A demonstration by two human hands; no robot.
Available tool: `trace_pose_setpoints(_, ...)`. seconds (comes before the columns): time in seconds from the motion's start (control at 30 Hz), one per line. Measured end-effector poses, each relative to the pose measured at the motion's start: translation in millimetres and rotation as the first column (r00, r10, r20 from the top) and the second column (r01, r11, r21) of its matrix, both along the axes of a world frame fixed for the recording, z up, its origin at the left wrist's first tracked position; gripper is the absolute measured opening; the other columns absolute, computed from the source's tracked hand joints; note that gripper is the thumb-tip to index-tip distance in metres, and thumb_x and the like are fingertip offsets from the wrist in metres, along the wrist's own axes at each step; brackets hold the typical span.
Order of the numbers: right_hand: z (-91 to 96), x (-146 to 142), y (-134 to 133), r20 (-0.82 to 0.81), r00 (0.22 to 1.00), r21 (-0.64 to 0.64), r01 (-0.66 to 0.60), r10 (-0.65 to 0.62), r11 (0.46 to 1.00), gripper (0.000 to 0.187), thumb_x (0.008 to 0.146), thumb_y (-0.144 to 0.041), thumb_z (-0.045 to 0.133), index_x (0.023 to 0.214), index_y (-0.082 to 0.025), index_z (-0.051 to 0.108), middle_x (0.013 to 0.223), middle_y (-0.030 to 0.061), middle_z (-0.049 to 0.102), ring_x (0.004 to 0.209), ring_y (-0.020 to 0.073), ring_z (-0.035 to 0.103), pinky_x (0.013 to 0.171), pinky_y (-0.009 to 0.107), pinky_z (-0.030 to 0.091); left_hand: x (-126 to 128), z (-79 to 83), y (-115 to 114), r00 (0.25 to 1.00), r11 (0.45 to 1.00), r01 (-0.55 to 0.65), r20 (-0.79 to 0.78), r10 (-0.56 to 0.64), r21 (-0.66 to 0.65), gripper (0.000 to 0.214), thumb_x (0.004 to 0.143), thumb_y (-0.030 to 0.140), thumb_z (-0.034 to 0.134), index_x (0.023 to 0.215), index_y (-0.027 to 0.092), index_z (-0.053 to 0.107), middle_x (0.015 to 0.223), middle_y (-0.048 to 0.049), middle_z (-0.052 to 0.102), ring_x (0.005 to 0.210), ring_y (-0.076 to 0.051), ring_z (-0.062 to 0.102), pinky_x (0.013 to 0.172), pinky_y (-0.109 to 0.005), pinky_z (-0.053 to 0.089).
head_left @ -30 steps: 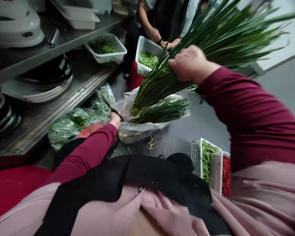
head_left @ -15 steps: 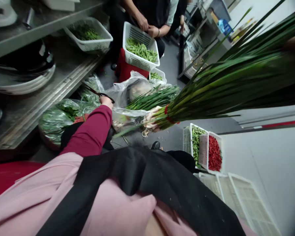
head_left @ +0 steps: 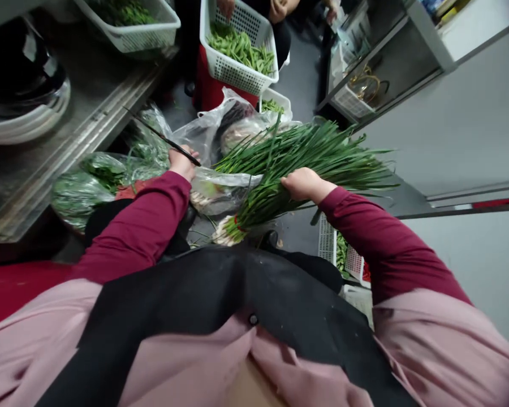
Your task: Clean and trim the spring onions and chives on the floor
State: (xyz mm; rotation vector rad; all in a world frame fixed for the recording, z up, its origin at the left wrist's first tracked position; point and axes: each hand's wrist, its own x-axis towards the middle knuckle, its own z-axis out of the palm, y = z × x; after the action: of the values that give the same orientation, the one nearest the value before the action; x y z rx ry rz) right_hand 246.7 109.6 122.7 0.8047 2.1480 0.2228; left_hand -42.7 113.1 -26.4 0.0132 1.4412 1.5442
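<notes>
Now, right grip [head_left: 303, 185]: clenched around the bunch of green onions [head_left: 322, 152], your fingers wrapped about the stalks partway up from the roots.
Left grip [head_left: 182, 162]: closed on the handles of the scissors [head_left: 161, 134], the dark blades pointing up and away to your left.
Green onions: held low over your lap and tilted. The white root ends [head_left: 224, 233] point down towards your black apron [head_left: 237, 294], and the leaves fan out to the right. A red band [head_left: 236, 219] ties them just above the roots.
Between your grips: a clear plastic bag [head_left: 220, 189], with more green stalks lying behind the bunch.
To your left: bagged leafy greens [head_left: 93, 183] beside the steel shelf [head_left: 80, 130].
To your right: white baskets [head_left: 324, 249] on the floor, holding green and red things, partly hidden by your sleeve.
Ahead: a basket of green pods [head_left: 233, 70], with another person's hands [head_left: 280, 8] at its far rim.
</notes>
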Motion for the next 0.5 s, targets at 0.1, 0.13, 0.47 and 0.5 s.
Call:
trace_pose_setpoints(0.1,-1.2,-8,18,-0.035,0.999,0.026,0.034,-0.033,0.999,0.032,0.078,-0.025,0.058,0.107,-0.013,0.066,0.098,0.0163,0.069,0.099,0.0298,0.064,0.082,0.037,0.046,16,10.7,-18,0.998,0.999,0.047,0.031,-0.047,0.003,0.01,0.088,0.007,0.04,0.084,0.015,0.043,0.073,0.0,0.051,0.065,-0.01,0.058,0.056,-0.022,0.045)
trace_pose_setpoints(0.13,3.1,-12,22,-0.043,0.998,0.041,0.038,-0.036,0.998,0.033,0.077,-0.025,0.059,0.107,-0.013,0.066,0.099,0.0161,0.068,0.1,0.0304,0.063,0.083,0.037,0.046,20,15.1,-25,0.996,0.997,0.065,0.055,-0.067,0.031,0.008,0.087,0.008,0.042,0.084,0.015,0.045,0.073,-0.0008,0.053,0.065,-0.011,0.059,0.055,-0.022,0.046)
trace_pose_setpoints(0.47,95.8,-88,57,-0.047,0.999,0.149,0.019,-0.012,0.989,0.028,0.072,-0.035,0.071,0.091,-0.015,0.068,0.079,0.0072,0.064,0.095,0.0344,0.065,0.08,0.053,0.052,-49,69.7,-41,0.988,0.954,-0.135,0.104,0.111,0.268,0.017,0.076,0.0,0.036,0.083,0.015,0.041,0.079,-0.0025,0.053,0.069,-0.014,0.062,0.071,-0.03,0.049)
trace_pose_setpoints(0.5,107.3,-99,65,-0.06,0.998,0.171,0.031,-0.021,0.985,0.026,0.076,-0.039,0.067,0.087,-0.016,0.069,0.07,0.0041,0.06,0.096,0.035,0.065,0.079,0.055,0.051,-62,73.0,-41,0.981,0.934,-0.193,0.085,0.176,0.302,0.016,0.076,0.001,0.036,0.084,0.015,0.04,0.081,-0.0024,0.052,0.069,-0.013,0.062,0.072,-0.03,0.048)
